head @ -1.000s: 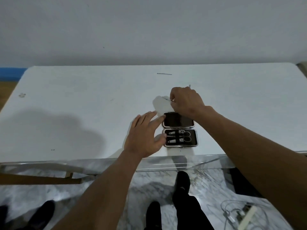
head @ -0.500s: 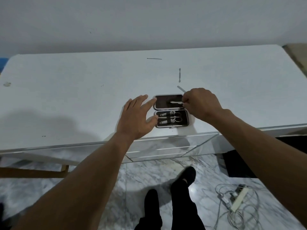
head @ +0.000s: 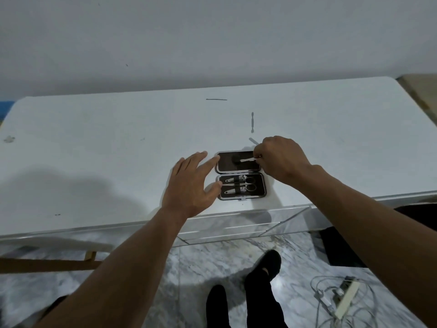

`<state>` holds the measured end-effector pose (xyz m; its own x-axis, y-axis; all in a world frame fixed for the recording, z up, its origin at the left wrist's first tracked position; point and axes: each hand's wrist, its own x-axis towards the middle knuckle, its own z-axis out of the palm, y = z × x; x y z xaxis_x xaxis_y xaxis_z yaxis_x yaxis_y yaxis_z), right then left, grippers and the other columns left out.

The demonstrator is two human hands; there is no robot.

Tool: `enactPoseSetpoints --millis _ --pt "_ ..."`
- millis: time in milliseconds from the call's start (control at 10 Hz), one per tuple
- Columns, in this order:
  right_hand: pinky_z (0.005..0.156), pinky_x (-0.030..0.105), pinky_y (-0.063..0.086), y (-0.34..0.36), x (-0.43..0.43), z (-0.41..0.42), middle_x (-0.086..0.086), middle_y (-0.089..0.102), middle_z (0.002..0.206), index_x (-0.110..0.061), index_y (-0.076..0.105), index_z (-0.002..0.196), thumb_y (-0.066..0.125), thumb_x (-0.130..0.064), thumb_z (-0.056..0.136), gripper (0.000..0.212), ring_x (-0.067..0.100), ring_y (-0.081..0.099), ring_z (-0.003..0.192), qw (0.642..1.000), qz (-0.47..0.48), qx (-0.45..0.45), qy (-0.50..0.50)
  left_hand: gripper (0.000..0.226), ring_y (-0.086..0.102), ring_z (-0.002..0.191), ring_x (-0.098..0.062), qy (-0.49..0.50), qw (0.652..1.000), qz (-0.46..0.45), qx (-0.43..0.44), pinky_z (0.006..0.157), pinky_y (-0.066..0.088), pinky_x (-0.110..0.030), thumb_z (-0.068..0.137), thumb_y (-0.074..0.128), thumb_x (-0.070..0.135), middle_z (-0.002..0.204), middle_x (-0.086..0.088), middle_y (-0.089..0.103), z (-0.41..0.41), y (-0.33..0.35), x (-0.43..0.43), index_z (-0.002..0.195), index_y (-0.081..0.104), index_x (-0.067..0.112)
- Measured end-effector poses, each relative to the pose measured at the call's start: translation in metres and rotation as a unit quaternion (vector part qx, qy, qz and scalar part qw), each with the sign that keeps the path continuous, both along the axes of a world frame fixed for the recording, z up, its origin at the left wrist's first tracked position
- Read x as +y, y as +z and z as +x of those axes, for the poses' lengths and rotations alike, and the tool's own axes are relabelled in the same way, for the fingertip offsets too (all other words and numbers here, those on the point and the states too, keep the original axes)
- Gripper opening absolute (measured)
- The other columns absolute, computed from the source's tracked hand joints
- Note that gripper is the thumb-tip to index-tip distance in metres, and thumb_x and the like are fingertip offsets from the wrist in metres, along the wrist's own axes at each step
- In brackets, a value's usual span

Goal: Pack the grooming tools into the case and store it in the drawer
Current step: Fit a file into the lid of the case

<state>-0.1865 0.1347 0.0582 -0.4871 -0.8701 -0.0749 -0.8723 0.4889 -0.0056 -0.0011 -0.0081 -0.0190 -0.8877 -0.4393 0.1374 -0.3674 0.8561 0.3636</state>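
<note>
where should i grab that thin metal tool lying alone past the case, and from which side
Pinch the thin double-ended metal tool at its narrow middle shaft, fingers coming from above across its left and right sides. It lies flat on the white table, pointing away, clear of everything else.

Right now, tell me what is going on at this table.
A person is packing a manicure kit. The open case lies at the near edge of the white table. The left hand steadies the case's left side, fingers spread. The right hand pinches a small metal tool over the far half of the case. Scissors and clippers sit strapped in the near half. Two more slim tools lie loose on the table beyond.
</note>
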Motion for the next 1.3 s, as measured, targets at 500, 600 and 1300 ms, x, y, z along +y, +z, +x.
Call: enactPoseSetpoints --millis 500,600,1300 --pt "0.077 0.035 0.049 -0.0018 -0.0110 0.0106 0.010 0.068 0.103 -0.017 0.073 0.098 0.060 -0.026 0.090 0.018 0.032 0.062 0.099 0.997 -0.015 -0.072 -0.024 0.064 0.033 0.140 -0.016 0.005 1.000 0.007 0.003 0.119 0.019 -0.040 0.085 0.045 0.052 0.150 0.002 0.042 -0.0002 0.0005 0.0003 0.146 0.039 0.034" --pt "0.074 0.037 0.052 0.0000 -0.0068 0.0108 0.010 0.067 0.098 -0.016 0.072 0.095 0.058 -0.027 0.089 0.019 0.032 0.062 0.093 0.998 -0.006 -0.055 -0.017 0.064 0.034 0.140 -0.016 0.005 1.000 0.008 0.008 0.119 0.020 -0.041 0.084 0.045 0.052 0.149 0.001 0.043 0.0002 0.0007 0.0007 0.145 0.040 0.034" --pt "0.078 0.038 0.051 -0.0039 -0.0043 0.0064 0.006 0.070 0.103 -0.022 0.072 0.101 0.053 -0.023 0.091 0.022 0.031 0.063 0.097 0.999 -0.006 -0.043 -0.021 0.065 0.033 0.140 -0.016 0.008 1.000 0.011 0.004 0.119 0.019 -0.039 0.083 0.043 0.053 0.150 0.003 0.042 0.0000 0.0021 0.0009 0.146 0.039 0.035"
